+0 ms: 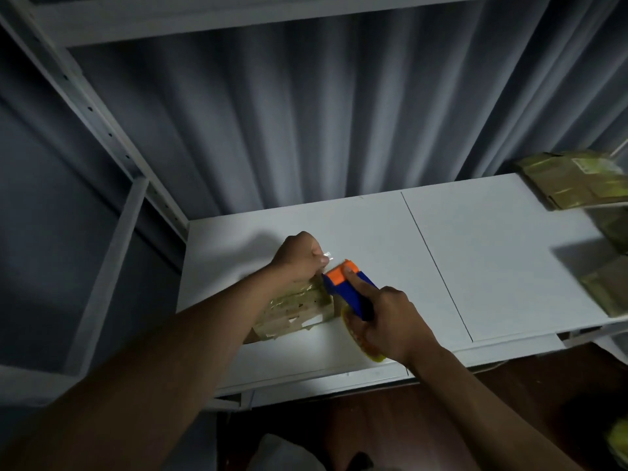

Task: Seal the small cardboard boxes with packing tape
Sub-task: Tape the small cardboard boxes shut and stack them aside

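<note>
the small cardboard box [295, 309], already wrapped in glossy tape, lies on the white tabletop [390, 232] near its front edge, at about 7 o'clock from the tabletop's middle. the left hand [300, 256] sits at the box's far end with its grip closed into a fist, pinching a clear end of tape [327, 256]. the right hand [390, 321] is just at 3 o'clock of the box, its grip wrapped round a blue and orange tape dispenser [350, 283], index finger stretched along the top toward the orange head. a yellowish tape roll [360, 341] shows under that palm. more taped boxes [574, 180] are piled at the tabletop's 3 o'clock edge, well apart. grey curtains [306, 113] hang behind.
</note>
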